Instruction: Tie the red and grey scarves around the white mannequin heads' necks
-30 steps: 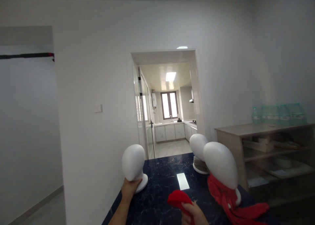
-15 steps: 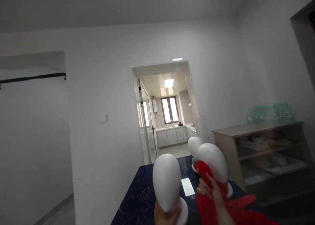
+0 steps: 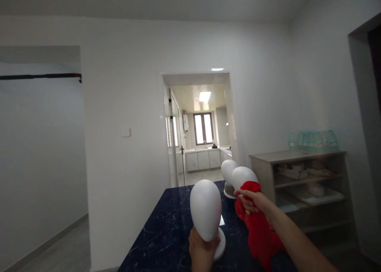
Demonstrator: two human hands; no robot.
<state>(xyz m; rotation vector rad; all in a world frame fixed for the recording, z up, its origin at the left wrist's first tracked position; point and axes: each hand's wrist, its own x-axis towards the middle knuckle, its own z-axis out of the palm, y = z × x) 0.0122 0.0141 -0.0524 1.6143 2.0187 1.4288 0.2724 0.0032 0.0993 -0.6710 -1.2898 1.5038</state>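
The left hand (image 3: 200, 245) is closed around the neck of the front display head (image 3: 206, 208); some of its fingers are hidden behind the neck. The head's round base (image 3: 220, 246) shows at lower right, over the dark blue surface (image 3: 166, 224). Whether the base is flat on the surface cannot be confirmed.

The right hand (image 3: 251, 201) grips a red cloth (image 3: 258, 240) with curled fingers. The cloth hangs below the hand, to the right of the front head. It overlaps the middle display head (image 3: 243, 176) in view; contact between the two cannot be determined. The rear display head (image 3: 229, 170) stands just beyond.

Possible faults:
- Tipping: a sideways push on the front head's upper part, with a loose hold at the neck, could topple it.
- Snagging: if the cloth is caught on the middle head, a sharp pull could drag that head over and into the rear one.
- Slipping: a narrow grip on the bunched cloth could let the hanging length slide free.
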